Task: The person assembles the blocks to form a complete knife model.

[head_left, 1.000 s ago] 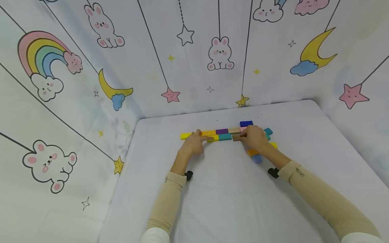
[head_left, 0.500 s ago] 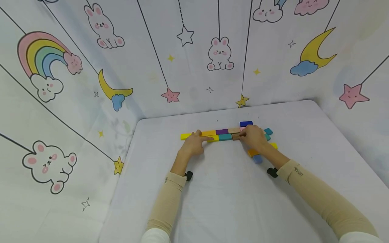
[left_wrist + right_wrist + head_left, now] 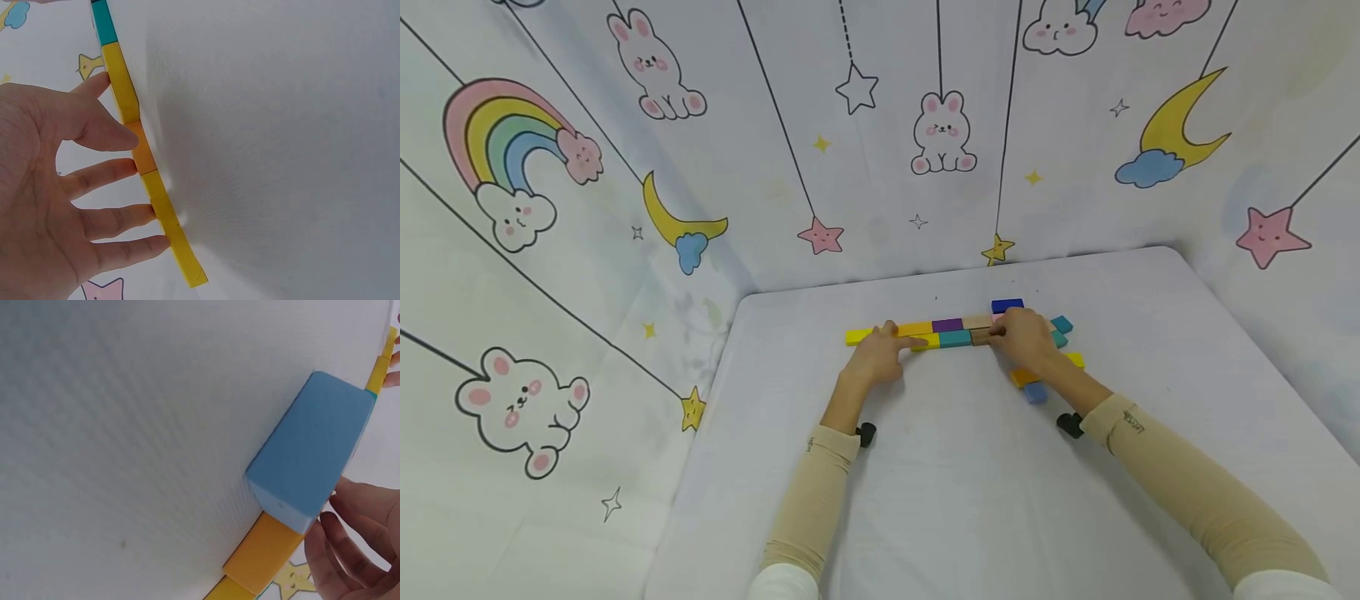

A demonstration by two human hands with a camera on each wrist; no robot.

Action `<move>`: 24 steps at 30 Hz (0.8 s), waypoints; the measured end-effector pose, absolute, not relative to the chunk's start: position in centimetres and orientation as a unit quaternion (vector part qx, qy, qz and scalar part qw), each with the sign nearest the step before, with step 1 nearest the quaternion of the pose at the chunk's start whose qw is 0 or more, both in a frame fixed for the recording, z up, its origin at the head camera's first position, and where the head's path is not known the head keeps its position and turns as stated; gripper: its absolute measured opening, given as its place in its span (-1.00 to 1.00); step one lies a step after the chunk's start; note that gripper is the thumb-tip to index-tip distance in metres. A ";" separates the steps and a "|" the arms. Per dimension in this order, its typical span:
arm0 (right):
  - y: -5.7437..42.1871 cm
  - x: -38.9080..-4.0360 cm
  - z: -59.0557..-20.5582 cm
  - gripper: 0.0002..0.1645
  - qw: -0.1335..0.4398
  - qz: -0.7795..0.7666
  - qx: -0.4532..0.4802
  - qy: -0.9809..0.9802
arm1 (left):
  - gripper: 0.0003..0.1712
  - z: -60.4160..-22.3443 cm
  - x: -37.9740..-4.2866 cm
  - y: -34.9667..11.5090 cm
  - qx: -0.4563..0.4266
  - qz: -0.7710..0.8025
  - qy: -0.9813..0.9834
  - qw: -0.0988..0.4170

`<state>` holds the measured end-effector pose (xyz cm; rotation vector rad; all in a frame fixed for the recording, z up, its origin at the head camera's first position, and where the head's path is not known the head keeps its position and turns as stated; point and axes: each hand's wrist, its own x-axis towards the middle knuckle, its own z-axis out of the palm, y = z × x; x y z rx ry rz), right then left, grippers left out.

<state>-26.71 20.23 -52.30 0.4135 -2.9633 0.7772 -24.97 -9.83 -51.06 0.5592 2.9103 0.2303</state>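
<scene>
In the head view, the right hand [image 3: 1030,340] pinches the right end of the brown block [image 3: 981,337], which lies lengthwise left-right against the teal block [image 3: 955,338]. Left wrist: the left hand's [image 3: 47,187] straight fingers touch yellow blocks [image 3: 177,236]. Right wrist: a blue block [image 3: 309,447] hides the pinch.

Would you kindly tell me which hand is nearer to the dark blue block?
Right: the right hand is just on the near side of the dark blue block, while the left hand is well to its left.
</scene>
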 end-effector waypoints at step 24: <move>20.2 -27.0 -52.6 -0.80 0.026 0.256 0.131 -0.957 | -0.20 -51.1 -25.0 -9.9 0.186 0.081 0.975 0.087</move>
